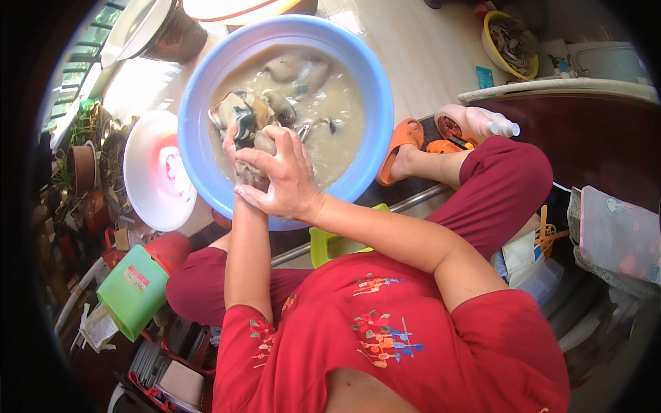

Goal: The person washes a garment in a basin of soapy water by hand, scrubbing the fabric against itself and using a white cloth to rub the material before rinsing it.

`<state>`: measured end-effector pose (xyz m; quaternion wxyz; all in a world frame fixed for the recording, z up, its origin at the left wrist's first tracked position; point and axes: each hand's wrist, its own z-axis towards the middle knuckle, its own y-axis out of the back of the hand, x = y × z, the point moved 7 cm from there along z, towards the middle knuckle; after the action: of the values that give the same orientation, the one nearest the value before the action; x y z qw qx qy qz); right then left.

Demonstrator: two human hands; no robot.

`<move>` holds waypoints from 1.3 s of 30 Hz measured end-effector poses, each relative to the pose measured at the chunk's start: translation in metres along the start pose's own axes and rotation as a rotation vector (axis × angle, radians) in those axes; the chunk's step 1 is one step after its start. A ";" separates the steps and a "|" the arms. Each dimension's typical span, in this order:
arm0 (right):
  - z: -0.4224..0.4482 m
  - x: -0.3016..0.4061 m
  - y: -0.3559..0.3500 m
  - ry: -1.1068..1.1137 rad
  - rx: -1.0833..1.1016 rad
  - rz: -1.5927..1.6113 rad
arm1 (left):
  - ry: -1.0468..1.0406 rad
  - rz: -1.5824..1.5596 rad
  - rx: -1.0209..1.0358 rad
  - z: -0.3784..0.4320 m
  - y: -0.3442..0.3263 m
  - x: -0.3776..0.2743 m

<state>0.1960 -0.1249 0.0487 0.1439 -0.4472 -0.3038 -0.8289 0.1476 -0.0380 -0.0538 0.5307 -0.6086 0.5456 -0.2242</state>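
Note:
A large blue plastic basin [379, 111] holds cloudy, greyish water. My left hand [231, 147] is at the basin's left side under a bunched wet cloth [253, 173], its fingers partly hidden by the fabric. Across the same cloth lies my right hand [286, 173], fingers curled over it and thumb near my left wrist. Beyond my hands, a wet cloth with dark green and tan patches [242, 111] is heaped above the water. Pale fabric [294, 69] bulges from the water at the far side. A small shiny object, too unclear to name, shows near the basin's middle.
A white basin [137, 180] stands left of the blue one, near potted plants [82, 165]. A green plastic bin [124, 289] is at lower left. Pink bottles [477, 121] lie at right, near an orange slipper [408, 135]. A yellow basin [532, 67] stands at upper right.

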 end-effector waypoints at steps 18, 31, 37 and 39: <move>0.015 -0.044 -0.016 -0.105 -0.080 -0.002 | -0.195 0.022 -0.452 0.006 0.014 0.008; 0.007 -0.121 -0.022 -1.394 -0.188 1.308 | -0.366 0.101 -0.212 0.004 -0.018 0.006; -0.011 -0.064 0.021 -0.808 0.023 0.650 | -0.330 -0.170 -0.049 0.028 -0.032 0.005; -0.012 -0.022 0.032 -0.345 0.085 0.186 | -0.321 -0.110 0.041 0.040 -0.021 -0.004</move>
<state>0.2169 -0.1582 0.0381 0.1843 -0.6024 -0.3159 -0.7094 0.1893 -0.0213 -0.0477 0.6102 -0.6546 0.4151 -0.1641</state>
